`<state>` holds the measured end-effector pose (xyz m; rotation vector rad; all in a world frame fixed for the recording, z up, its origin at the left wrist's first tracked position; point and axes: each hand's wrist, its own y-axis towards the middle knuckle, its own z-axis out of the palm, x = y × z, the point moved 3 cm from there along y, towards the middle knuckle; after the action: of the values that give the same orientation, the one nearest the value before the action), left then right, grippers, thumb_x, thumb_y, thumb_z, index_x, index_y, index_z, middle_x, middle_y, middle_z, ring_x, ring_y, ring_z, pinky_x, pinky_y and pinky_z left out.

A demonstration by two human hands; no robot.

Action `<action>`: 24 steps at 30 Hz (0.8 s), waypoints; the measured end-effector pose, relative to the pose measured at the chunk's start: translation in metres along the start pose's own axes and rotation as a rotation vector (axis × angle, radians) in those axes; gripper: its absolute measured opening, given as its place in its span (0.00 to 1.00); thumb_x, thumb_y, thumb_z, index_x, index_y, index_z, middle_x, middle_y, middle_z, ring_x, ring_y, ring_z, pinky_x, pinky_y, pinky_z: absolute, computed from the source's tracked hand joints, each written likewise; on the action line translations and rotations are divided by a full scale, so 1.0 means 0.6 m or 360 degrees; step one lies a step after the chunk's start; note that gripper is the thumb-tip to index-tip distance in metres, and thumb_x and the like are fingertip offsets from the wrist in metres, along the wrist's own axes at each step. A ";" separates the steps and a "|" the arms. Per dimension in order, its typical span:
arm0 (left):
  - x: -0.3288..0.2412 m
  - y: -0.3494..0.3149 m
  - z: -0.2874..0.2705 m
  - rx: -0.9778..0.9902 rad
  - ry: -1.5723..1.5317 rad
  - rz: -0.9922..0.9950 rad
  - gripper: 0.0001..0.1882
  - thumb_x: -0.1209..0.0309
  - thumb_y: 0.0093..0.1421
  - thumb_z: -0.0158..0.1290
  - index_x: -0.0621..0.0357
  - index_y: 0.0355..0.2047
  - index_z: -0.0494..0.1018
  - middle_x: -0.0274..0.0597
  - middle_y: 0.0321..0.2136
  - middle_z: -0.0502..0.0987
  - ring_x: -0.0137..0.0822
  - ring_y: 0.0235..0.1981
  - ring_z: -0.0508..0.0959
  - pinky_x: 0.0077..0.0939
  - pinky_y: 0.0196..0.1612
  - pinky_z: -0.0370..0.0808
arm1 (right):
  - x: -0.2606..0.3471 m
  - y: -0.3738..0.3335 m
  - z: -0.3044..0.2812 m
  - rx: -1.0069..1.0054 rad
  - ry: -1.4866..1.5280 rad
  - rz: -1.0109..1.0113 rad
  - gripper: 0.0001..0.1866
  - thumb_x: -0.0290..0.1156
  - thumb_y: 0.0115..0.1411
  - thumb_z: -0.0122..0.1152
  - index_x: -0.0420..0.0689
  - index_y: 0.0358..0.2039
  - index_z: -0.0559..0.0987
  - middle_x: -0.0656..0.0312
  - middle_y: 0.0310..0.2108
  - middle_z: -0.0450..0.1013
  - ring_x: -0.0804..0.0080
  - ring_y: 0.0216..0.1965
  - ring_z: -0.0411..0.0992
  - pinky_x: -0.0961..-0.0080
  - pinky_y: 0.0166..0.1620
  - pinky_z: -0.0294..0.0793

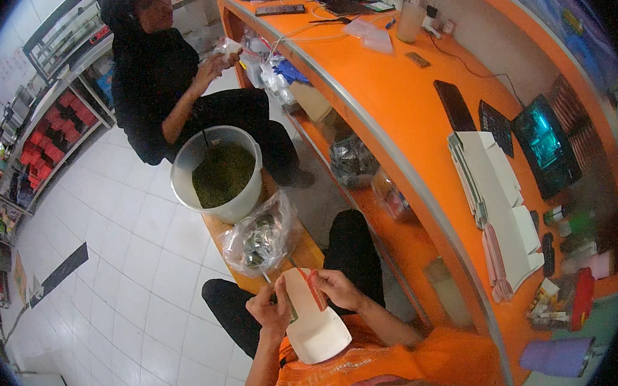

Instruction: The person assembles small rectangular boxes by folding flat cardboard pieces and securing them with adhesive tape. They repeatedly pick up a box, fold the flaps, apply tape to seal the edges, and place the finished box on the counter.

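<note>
A white paper box [319, 335] with red and green printed sides lies over my lap, its hollow side facing up. My left hand [270, 306] grips its left side, thumb pointing up along the wall. On the other side my right hand [338, 290] is closed on the red-printed wall. Just beyond my hands, a clear plastic bag [262, 234] with small contents I cannot make out rests on an orange bench [306, 245]. Behind the bag stands a whitish bucket [180, 183] partly filled with a green, finely chopped leafy material [222, 174].
Across the bucket sits a person in black [154, 67], holding a small white item [227, 48]. An orange counter [404, 106] curves along my right, bearing stacked white cartons [495, 200], a tablet-like screen [546, 144] and a purple cup [556, 357]. Bagged goods fill its lower shelf.
</note>
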<state>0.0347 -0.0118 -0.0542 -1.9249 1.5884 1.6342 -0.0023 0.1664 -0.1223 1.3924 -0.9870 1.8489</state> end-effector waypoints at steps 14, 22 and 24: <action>0.037 -0.070 -0.029 0.1044 -0.0641 -0.0898 0.10 0.71 0.65 0.56 0.69 0.33 0.76 0.33 0.22 0.77 0.17 0.23 0.69 0.16 0.25 0.65 | 0.073 -0.002 0.003 -0.0383 -0.0181 -0.0225 0.20 0.44 0.72 0.50 0.38 0.40 0.79 0.71 0.29 0.74 0.89 0.30 0.67 0.86 0.34 0.70; 0.015 -0.088 -0.055 0.0702 -0.0208 -0.0651 0.11 0.75 0.63 0.56 0.70 0.39 0.69 0.42 0.19 0.76 0.26 0.21 0.73 0.25 0.25 0.70 | -0.032 -0.064 -0.016 0.0180 -0.0231 0.0073 0.17 0.39 0.70 0.54 0.35 0.41 0.81 0.68 0.30 0.78 0.85 0.35 0.70 0.80 0.39 0.73; 0.013 -0.103 -0.050 0.0686 -0.0159 -0.0590 0.15 0.77 0.62 0.56 0.70 0.44 0.63 0.45 0.21 0.76 0.32 0.22 0.76 0.28 0.26 0.71 | -0.016 -0.081 -0.019 0.0168 -0.0337 0.0078 0.15 0.36 0.68 0.57 0.35 0.38 0.81 0.67 0.29 0.78 0.84 0.34 0.70 0.78 0.39 0.73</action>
<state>0.0995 -0.0107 -0.0779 -1.7454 1.3111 1.1145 0.0343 0.2016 -0.1241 1.6684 -1.0478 1.8397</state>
